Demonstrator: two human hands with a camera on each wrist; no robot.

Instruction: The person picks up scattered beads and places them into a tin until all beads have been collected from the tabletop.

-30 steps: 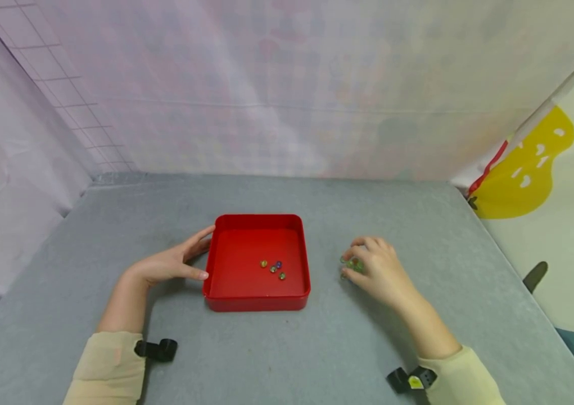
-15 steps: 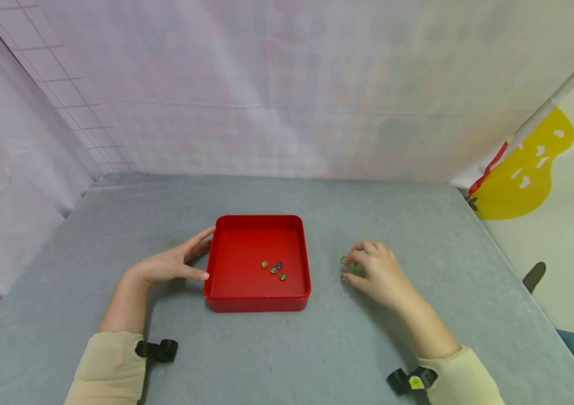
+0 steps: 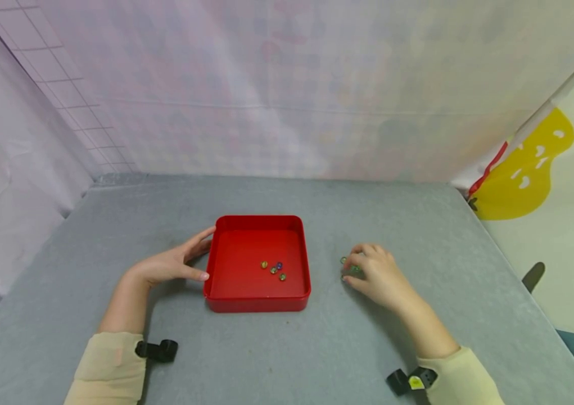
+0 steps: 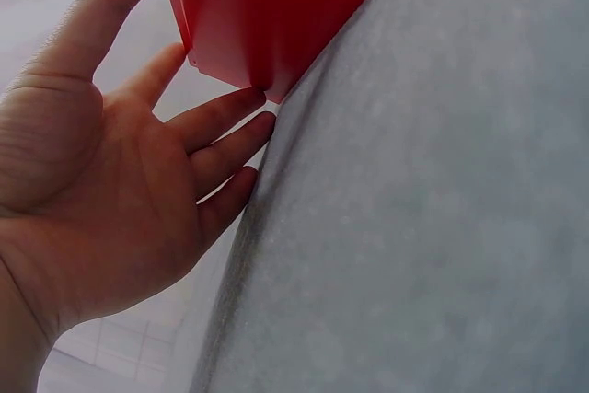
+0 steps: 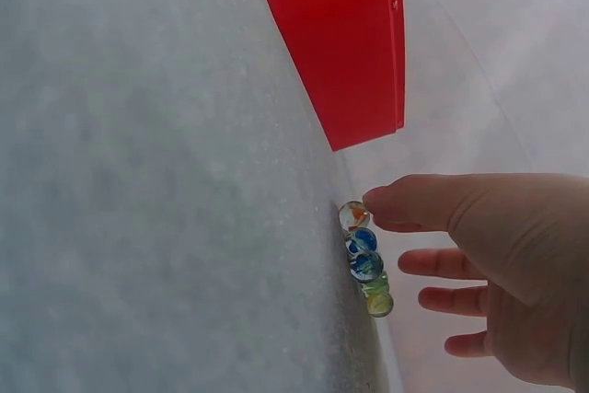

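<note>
A square red tray (image 3: 258, 247) stands on the grey table, with several small glass marbles (image 3: 274, 270) lying in it. My left hand (image 3: 172, 263) touches the tray's left side, thumb and fingers spread along it; in the left wrist view the fingers (image 4: 216, 121) look nearly straight. To the right of the tray, my right hand (image 3: 378, 275) hovers low over several more marbles on the table. The right wrist view shows these marbles (image 5: 366, 266) bunched in a line, with the thumb tip at the orange-streaked one. Behind the thumb, the index finger is mostly hidden.
The grey cloth-covered table (image 3: 266, 360) reaches back to a pale patterned curtain (image 3: 287, 101). White sheeting hangs on the left, and a sheet with a yellow print (image 3: 524, 169) is on the right. Both wrists wear small black camera straps (image 3: 157, 350).
My right thumb and forefinger have shifted slightly over the marbles, and one at the far side shows more clearly. The left hand and the tray stay essentially in place.
</note>
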